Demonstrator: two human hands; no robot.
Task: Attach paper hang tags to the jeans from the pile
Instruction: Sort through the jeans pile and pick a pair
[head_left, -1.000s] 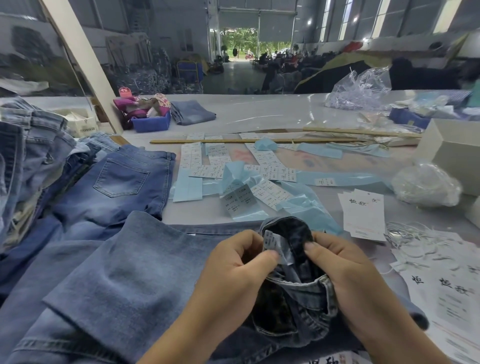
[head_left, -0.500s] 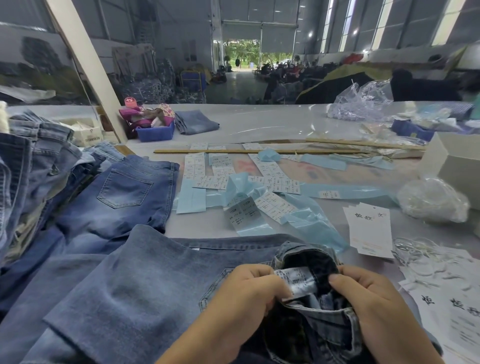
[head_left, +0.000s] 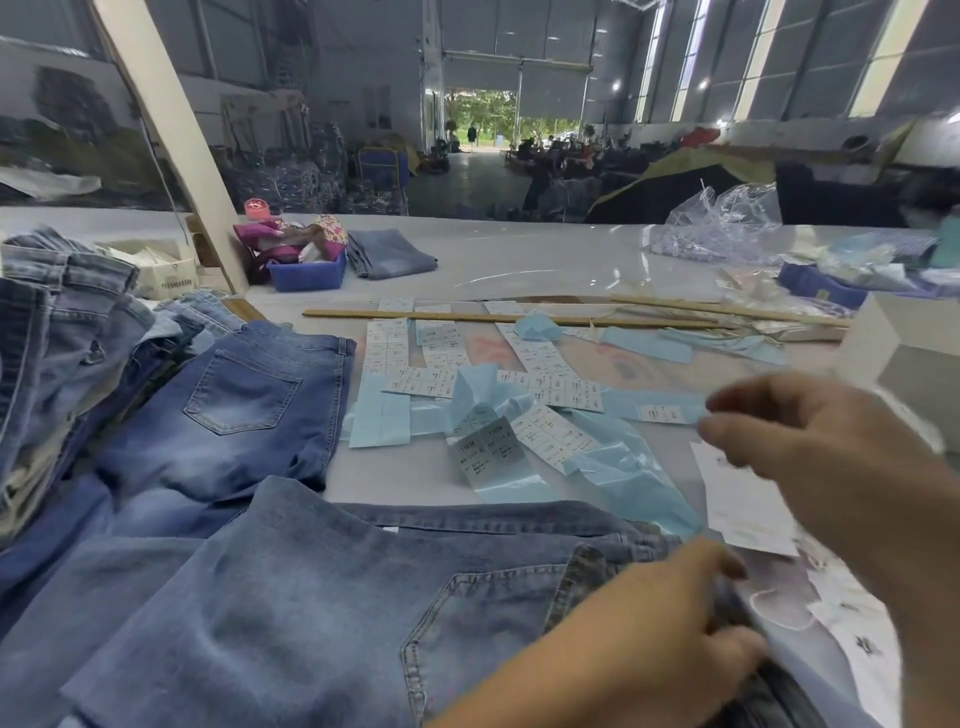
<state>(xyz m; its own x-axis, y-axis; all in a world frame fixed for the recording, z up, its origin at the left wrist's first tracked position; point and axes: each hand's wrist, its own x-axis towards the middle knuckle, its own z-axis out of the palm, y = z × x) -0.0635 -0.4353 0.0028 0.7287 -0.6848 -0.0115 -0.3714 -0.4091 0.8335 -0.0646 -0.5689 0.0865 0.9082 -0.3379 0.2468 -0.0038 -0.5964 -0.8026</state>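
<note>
A light blue pair of jeans lies across the table in front of me, back pocket up. My left hand grips its waistband end at the lower right, fingers curled round the denim. My right hand hovers blurred above a stack of white paper hang tags, fingers loosely spread and holding nothing. More hang tags lie scattered at the lower right. A darker pair of jeans lies beyond the light pair, and a pile of jeans fills the left edge.
Strips of printed size stickers and pale blue backing paper litter the table's middle. Behind them lie wooden sticks. A white box stands at right, a blue bin and folded jeans farther back.
My right hand has let go of the waistband and risen to the right, over the hang tags. The jeans' opening with the inner label has dropped flat; my left hand still holds the denim.
</note>
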